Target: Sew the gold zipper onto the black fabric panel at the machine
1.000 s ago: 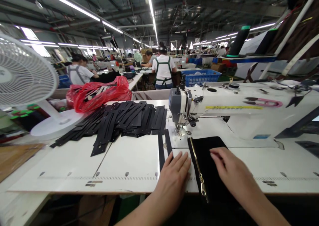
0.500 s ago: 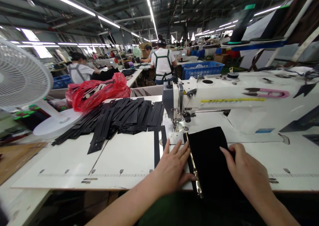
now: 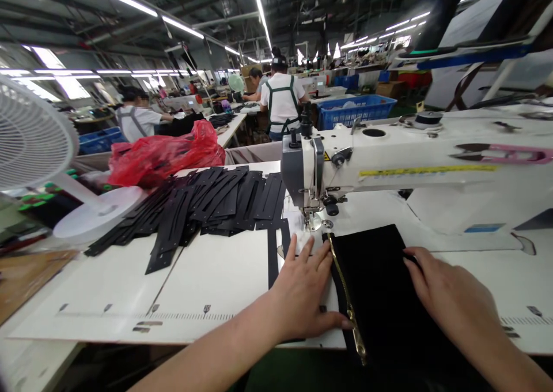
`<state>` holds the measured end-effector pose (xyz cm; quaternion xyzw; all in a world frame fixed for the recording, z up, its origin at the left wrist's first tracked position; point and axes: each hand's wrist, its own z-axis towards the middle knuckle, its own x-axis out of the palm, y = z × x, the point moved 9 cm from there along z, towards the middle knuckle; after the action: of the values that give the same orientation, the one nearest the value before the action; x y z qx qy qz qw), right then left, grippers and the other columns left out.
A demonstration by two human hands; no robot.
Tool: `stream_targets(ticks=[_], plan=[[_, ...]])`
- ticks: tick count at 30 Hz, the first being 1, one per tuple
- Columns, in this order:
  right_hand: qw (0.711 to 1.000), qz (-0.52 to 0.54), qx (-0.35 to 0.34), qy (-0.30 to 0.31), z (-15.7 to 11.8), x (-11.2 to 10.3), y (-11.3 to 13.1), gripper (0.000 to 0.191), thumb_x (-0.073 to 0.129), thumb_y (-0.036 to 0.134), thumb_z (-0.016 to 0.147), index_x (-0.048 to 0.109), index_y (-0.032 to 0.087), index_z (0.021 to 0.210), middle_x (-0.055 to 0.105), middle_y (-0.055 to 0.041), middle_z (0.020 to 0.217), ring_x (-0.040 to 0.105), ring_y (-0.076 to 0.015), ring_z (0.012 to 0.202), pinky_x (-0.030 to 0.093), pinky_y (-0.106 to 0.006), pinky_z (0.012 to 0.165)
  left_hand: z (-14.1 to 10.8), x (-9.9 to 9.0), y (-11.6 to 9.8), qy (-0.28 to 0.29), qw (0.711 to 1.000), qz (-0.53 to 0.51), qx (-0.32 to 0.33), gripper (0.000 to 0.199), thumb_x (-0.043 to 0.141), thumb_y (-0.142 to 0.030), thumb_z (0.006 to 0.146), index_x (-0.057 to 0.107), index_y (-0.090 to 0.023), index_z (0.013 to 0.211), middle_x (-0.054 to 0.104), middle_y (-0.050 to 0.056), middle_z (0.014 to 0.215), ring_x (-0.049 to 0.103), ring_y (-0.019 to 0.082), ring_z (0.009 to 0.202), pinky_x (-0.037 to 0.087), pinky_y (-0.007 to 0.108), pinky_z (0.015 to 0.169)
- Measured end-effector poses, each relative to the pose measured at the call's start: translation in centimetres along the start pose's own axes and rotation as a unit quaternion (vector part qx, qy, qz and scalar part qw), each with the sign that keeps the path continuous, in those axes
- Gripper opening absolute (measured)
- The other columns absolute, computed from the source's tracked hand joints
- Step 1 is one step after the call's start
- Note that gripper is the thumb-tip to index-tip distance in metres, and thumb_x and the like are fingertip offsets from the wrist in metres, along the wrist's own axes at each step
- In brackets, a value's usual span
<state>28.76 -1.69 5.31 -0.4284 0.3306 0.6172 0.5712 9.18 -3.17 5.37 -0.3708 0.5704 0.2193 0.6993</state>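
A black fabric piece (image 3: 375, 282) lies on the machine table and hangs over its front edge. Along its left side runs a gold-toothed zipper (image 3: 342, 279), with a metal zipper pull (image 3: 358, 343) near the lower end. My left hand (image 3: 300, 294) rests on the zipper's left edge, fingers spread flat and thumb beside the pull. The fabric's right edge is pinched between the thumb and fingers of my right hand (image 3: 453, 294). Just beyond the fabric's top edge stands the presser foot (image 3: 311, 219) of the white sewing machine (image 3: 389, 150).
Many black slotted strips (image 3: 220, 202) are heaped left of the machine, beside a red plastic bag (image 3: 168, 155) and a white fan (image 3: 34, 132). Pink-handled thread snips (image 3: 510, 152) lie on the machine arm. Co-workers (image 3: 283, 101) and a blue crate (image 3: 356, 112) are behind.
The fabric and zipper appear lower and further right, partly because the whole view has shifted. My right hand still pinches the right edge; my left hand stays flat at the zipper.
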Motion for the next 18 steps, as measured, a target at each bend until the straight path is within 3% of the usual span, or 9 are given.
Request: stream_targets(ticks=[3, 5, 6, 8, 11, 15, 18], plan=[[0.994, -0.029, -0.088, -0.053, 1.1, -2.0, 3.8, 0.034, 0.031, 0.02, 0.089, 0.06, 0.007, 0.102, 0.064, -0.0182, 0.098, 0.06, -0.0318, 0.084, 0.047, -0.046, 0.07, 0.3, 0.1, -0.4, 0.005, 1.0, -0.01, 0.001, 0.094, 0.056, -0.07, 0.068, 0.029, -0.014, 0.138, 0.028, 0.014, 0.146, 0.018, 0.039, 0.134, 0.004, 0.062, 0.108], [0.98, 0.053, -0.178, -0.072, 1.5, -2.4, 7.3, 0.035, 0.032, 0.017, 0.09, 0.06, 0.007, 0.11, 0.059, -0.0166, 0.117, 0.054, -0.0282, 0.107, 0.042, -0.046, 0.091, 0.4, -0.1, -0.4, 0.002, 1.0, -0.01, -0.001, 0.094, 0.059, -0.069, 0.067, 0.029, -0.014, 0.138, 0.029, 0.014, 0.145, 0.018, 0.039, 0.134, 0.005, 0.062, 0.108], [0.969, 0.088, -0.226, -0.051, 1.5, -1.8, 9.1, 0.037, 0.031, 0.017, 0.091, 0.056, 0.008, 0.117, 0.053, -0.0151, 0.126, 0.048, -0.026, 0.117, 0.038, -0.046, 0.097, 0.3, -0.2, -0.2, -0.001, 1.0, -0.009, 0.0, 0.094, 0.06, -0.068, 0.066, 0.03, -0.014, 0.137, 0.03, 0.014, 0.145, 0.018, 0.038, 0.135, 0.006, 0.062, 0.108], [0.957, 0.133, -0.259, -0.008, 1.5, -0.1, 11.2, 0.04, 0.03, 0.018, 0.093, 0.047, 0.008, 0.128, 0.044, -0.0137, 0.136, 0.037, -0.0231, 0.127, 0.034, -0.047, 0.102, -0.6, -0.9, 0.7, -0.011, 1.0, -0.003, 0.004, 0.097, 0.062, -0.068, 0.065, 0.028, -0.013, 0.138, 0.029, 0.017, 0.145, 0.017, 0.036, 0.135, 0.008, 0.062, 0.108], [0.955, 0.158, -0.25, 0.031, 1.2, 1.9, 11.8, 0.044, 0.032, 0.022, 0.093, 0.036, 0.01, 0.136, 0.034, -0.0122, 0.142, 0.029, -0.0222, 0.132, 0.032, -0.05, 0.104, -3.5, -2.0, 3.0, -0.026, 0.999, 0.022, -0.012, 0.108, 0.061, -0.071, 0.063, 0.017, -0.013, 0.142, 0.018, 0.022, 0.147, 0.013, 0.035, 0.136, 0.013, 0.062, 0.107], [0.959, 0.173, -0.225, -0.01, 0.7, 1.1, 10.9, 0.04, 0.032, 0.02, 0.094, 0.046, 0.006, 0.128, 0.041, -0.0135, 0.138, 0.036, -0.022, 0.128, 0.036, -0.045, 0.104, -8.7, -0.8, 3.9, 0.022, 0.997, 0.078, 0.0, 0.127, 0.067, -0.073, 0.051, 0.01, -0.007, 0.143, 0.012, 0.027, 0.146, 0.011, 0.041, 0.135, 0.02, 0.063, 0.104], [0.953, 0.177, -0.242, -0.048, 0.3, 0.0, 11.0, 0.036, 0.032, 0.016, 0.093, 0.055, 0.006, 0.12, 0.052, -0.0134, 0.128, 0.046, -0.0213, 0.12, 0.04, -0.042, 0.102, -11.3, 0.3, 2.3, -0.002, 0.99, 0.133, 0.048, 0.1, 0.069, -0.045, 0.066, 0.017, -0.006, 0.142, 0.022, 0.025, 0.145, 0.019, 0.039, 0.134, 0.026, 0.061, 0.103]])
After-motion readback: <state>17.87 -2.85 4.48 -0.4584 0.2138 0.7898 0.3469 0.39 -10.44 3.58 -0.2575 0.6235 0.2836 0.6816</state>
